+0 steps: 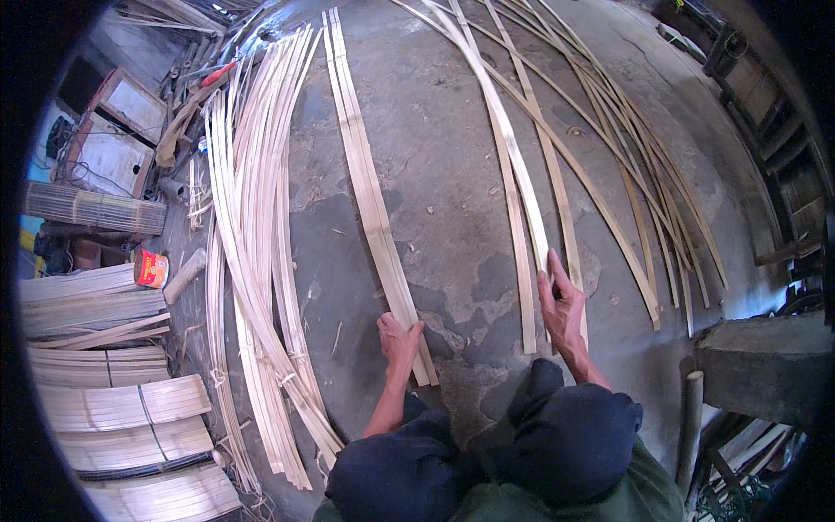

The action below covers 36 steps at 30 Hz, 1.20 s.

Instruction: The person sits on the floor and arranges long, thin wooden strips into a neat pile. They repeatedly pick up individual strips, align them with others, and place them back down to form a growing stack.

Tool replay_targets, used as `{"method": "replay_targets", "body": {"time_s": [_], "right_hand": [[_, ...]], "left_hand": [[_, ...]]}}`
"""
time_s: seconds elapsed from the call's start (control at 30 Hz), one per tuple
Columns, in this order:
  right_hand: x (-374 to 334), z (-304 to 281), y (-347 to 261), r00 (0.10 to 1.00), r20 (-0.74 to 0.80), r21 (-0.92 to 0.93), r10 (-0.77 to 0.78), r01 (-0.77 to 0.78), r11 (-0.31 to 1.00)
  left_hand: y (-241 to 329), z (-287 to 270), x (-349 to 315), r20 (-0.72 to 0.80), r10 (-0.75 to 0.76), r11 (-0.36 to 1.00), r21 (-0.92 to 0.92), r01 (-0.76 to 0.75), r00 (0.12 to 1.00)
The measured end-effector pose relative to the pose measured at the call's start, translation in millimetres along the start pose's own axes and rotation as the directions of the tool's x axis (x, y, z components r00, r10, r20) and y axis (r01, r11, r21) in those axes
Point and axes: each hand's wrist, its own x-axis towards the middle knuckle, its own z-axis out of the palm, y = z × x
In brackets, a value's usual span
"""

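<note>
Long pale bamboo strips (364,174) lie side by side on the floor in front of me. My left hand (401,341) is closed around their near end, which sticks out past the fingers. On the right, my right hand (561,300) pinches the near end of a single bamboo strip (513,143) between thumb and fingers. That strip runs away from me toward the far edge, crossing over other loose strips (557,191). Further right, several more loose strips (652,191) fan out across one another.
To the left lies a big pile of bamboo strips (261,174), tied near its close end. Tied bundles of slats (130,404) are stacked at the far left, below a red tin (151,269). A concrete block (765,361) stands at right. The grey concrete floor (435,209) shows dark patches.
</note>
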Motion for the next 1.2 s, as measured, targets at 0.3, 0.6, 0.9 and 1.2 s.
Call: {"method": "replay_targets", "body": {"time_s": [0.3,0.6,0.9,1.2], "right_hand": [[-3,-27,77,0.984,-0.029,-0.134,0.174,-0.177,0.975],[-14,-50,119,0.956,-0.054,-0.156,0.288,-0.293,0.943],[-20,-54,128,0.953,-0.093,-0.193,0.288,-0.301,0.934],[-29,19,100,0.971,0.219,0.053,0.1,-0.114,0.992]], "left_hand": [[-6,5,4,0.011,0.009,0.999,0.047,-0.01,1.0],[-6,2,4,0.016,0.049,0.998,-0.036,-0.049,0.999],[-6,0,8,0.003,0.077,0.986,-0.151,-0.076,0.997],[-22,14,14,0.085,-0.078,0.929,-0.355,0.104,0.993]]}}
